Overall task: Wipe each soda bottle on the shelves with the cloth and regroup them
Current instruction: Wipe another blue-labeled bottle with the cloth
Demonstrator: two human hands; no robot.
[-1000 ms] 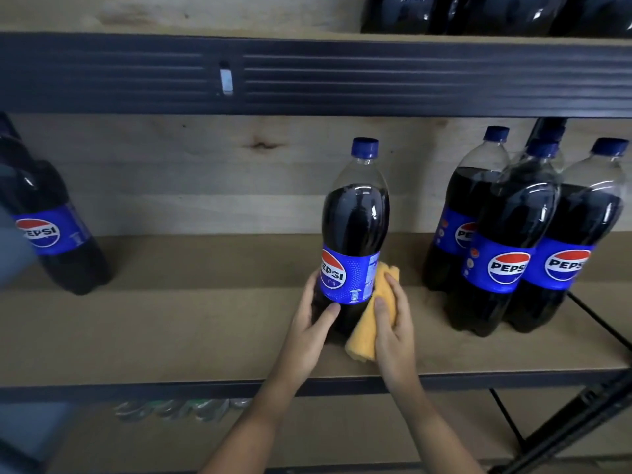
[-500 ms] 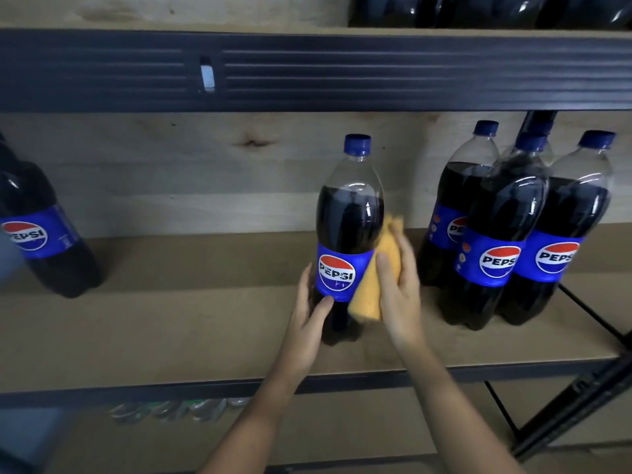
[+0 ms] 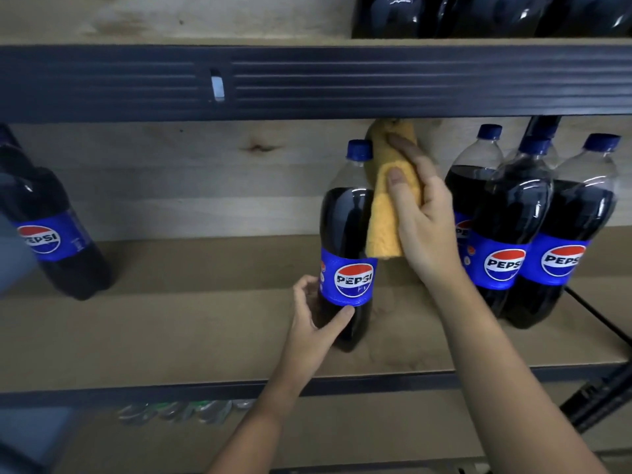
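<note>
A dark Pepsi bottle point(image 3: 347, 230) with a blue cap and label stands upright in the middle of the wooden shelf point(image 3: 191, 323). My left hand point(image 3: 316, 314) grips its lower part, thumb across the front below the label. My right hand point(image 3: 422, 213) holds a yellow cloth point(image 3: 388, 213) against the bottle's right shoulder and neck, up by the cap. A group of several Pepsi bottles point(image 3: 506, 230) stands close together at the right. One more Pepsi bottle point(image 3: 51, 230) stands alone at the far left.
A dark metal shelf beam point(image 3: 307, 82) runs just above the cloth. More dark bottles point(image 3: 478, 15) sit on the shelf above at the right. A black diagonal brace point(image 3: 602, 395) crosses the lower right. Clear bottle tops point(image 3: 184, 410) show on the shelf below.
My right hand has slid the cloth up the bottle's right side, from the label height to the shoulder and neck. My left hand has kept its grip on the bottle's base.
</note>
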